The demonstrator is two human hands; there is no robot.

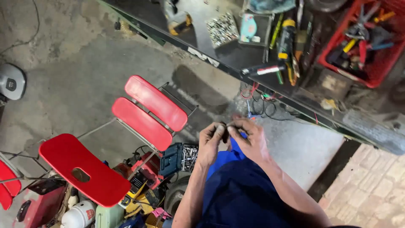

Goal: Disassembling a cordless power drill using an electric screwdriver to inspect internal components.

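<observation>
My left hand point(209, 142) and my right hand point(252, 138) meet in front of me, above my blue trousers point(238, 194). Between the fingertips of both hands sits a small dark part point(225, 132), with a thin light piece at its top pinched by my right fingers. What the part is stays too small to tell. Both hands hover above the concrete floor, below the edge of a dark workbench point(219, 59).
A red metal chair point(126, 139) stands at the left. Below it lie a blue socket-set case point(179, 158) and several tools and canisters. The workbench carries a red crate of pliers point(371, 42), a tray of small hardware point(221, 28), screwdrivers and loose wires point(259, 103).
</observation>
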